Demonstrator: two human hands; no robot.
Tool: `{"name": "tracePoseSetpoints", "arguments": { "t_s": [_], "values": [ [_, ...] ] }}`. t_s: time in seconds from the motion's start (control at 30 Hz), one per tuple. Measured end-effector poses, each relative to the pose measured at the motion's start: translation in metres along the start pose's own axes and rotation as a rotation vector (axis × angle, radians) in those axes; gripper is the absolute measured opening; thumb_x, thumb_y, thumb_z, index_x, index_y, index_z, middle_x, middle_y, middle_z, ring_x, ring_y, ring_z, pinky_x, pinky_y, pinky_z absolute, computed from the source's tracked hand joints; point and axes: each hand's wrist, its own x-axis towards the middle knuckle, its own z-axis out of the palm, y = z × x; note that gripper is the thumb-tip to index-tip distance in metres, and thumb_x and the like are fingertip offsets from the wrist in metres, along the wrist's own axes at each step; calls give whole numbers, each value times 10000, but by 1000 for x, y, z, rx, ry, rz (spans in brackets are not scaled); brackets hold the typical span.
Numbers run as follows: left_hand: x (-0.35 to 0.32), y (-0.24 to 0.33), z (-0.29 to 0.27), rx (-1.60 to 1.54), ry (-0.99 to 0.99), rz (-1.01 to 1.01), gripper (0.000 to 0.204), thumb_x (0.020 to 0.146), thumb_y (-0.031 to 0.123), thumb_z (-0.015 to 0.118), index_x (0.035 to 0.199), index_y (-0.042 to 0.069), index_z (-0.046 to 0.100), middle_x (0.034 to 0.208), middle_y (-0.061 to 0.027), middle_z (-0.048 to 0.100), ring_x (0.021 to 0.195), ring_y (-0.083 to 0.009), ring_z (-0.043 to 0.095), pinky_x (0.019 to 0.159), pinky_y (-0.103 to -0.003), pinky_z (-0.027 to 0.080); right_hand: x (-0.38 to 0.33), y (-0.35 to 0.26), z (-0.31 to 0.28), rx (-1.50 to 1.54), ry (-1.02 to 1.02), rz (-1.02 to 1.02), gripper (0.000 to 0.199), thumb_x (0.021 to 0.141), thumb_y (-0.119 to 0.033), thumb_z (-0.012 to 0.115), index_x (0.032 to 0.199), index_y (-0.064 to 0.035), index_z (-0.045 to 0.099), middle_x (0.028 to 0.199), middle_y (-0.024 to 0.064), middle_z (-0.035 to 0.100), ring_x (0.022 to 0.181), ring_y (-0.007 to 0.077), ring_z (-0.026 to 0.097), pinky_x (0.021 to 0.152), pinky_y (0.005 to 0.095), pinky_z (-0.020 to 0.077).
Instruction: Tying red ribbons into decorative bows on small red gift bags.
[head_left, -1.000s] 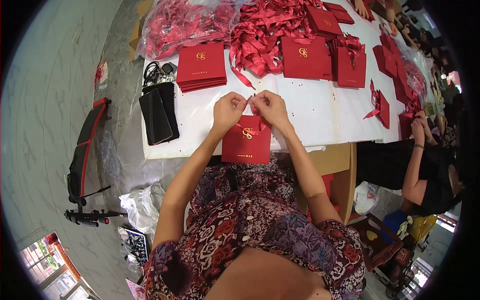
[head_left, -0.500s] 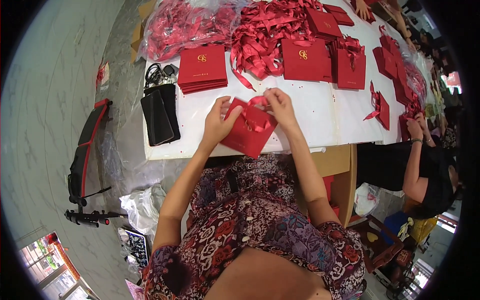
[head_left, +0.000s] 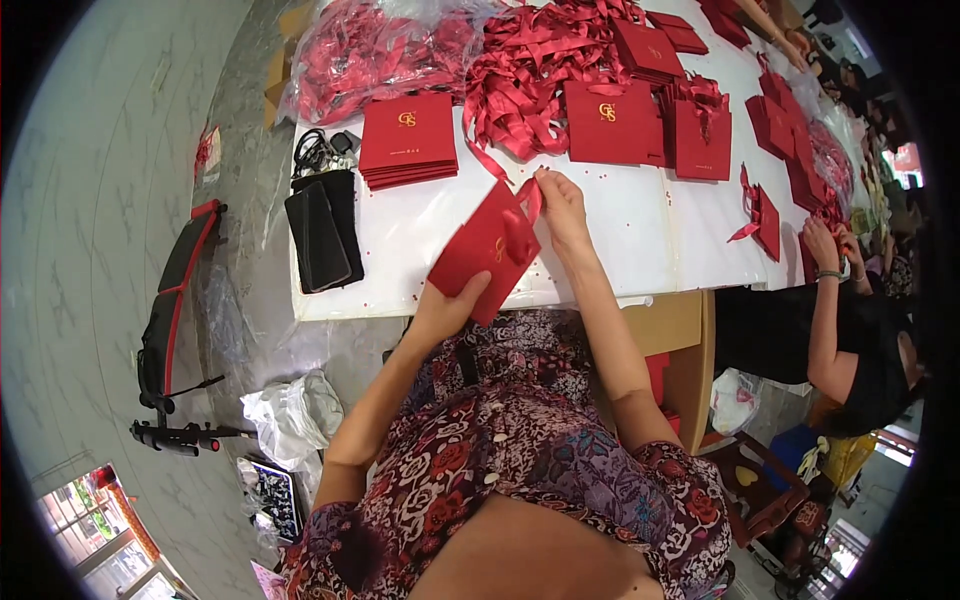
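Note:
A small flat red paper bag [head_left: 470, 250] with a gold emblem is tilted over the near edge of the table. My left hand [head_left: 446, 312] grips its lower side, thumb across the front and the other fingers hidden behind. From the bag's upper part runs a shiny red ribbon [head_left: 533, 197], and my right hand [head_left: 563, 212] pinches its end just above and to the right of the bag. Beyond my hands lies a stack of red bags [head_left: 408, 135], with a tangled heap of red ribbons [head_left: 520, 90] to its right.
A black phone [head_left: 320, 235] rests on a dark pouch at the table's left, below keys and a cable [head_left: 318, 150]. More red bags [head_left: 610, 122] stand farther right. A clear plastic sack [head_left: 380, 55] of ribbons is at the back. A co-worker's hands [head_left: 825, 245] handle red bags at right.
The bag has turned more upright and shifted slightly left. My left hand has slid down to its lower side. My right hand has drawn the ribbon end away to the bag's upper right.

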Motion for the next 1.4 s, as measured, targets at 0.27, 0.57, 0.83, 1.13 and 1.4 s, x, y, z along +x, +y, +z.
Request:
{"name": "tracePoseSetpoints", "arguments": {
  "t_s": [0.27, 0.57, 0.83, 1.13, 1.4],
  "values": [
    [-32, 20, -4, 113, 73, 168, 437, 884, -9, 630, 1307, 8, 522, 1095, -144, 656, 986, -216, 628, 876, -327, 494, 15, -3, 1, -136, -110, 64, 252, 992, -262, 596, 902, -31, 644, 758, -4, 635, 634, 61, 554, 610, 230, 462],
    [-16, -13, 12, 1052, 23, 443, 819, 600, 25, 761, 1366, 52, 471, 1257, -149, 490, 1157, -353, 466, 991, -467, 374, 29, 9, 3, -1105, -45, -496, 155, 832, -189, 679, 899, -56, 636, 860, 135, 655, 713, 306, 645, 649, 394, 512],
    [18, -4, 19, 845, -122, 394, 817, 677, 294, 834, 1384, 77, 487, 1228, -157, 505, 1146, -346, 480, 973, -453, 382, 23, -1, -11, -1263, -68, -562, 128, 833, -141, 633, 857, -20, 602, 863, 182, 661, 726, 367, 652, 650, 455, 514],
    [87, 11, 19, 729, -23, 539, 267, 882, 127, 630, 1137, 63, 675, 898, -96, 637, 859, -296, 584, 768, -404, 421, -47, -47, 2, -594, -305, -196, 141, 925, -135, 657, 989, -15, 620, 812, 30, 642, 783, 80, 598, 700, 247, 481],
    [85, -3, 37, 144, -91, 299, 211, 931, 122, 592, 1085, 5, 677, 850, -143, 694, 666, -219, 659, 628, -324, 501, -42, -42, -9, -449, -302, -246, 181, 932, -79, 656, 1086, 14, 637, 926, 45, 671, 833, 96, 616, 772, 246, 507]
  ]
}}
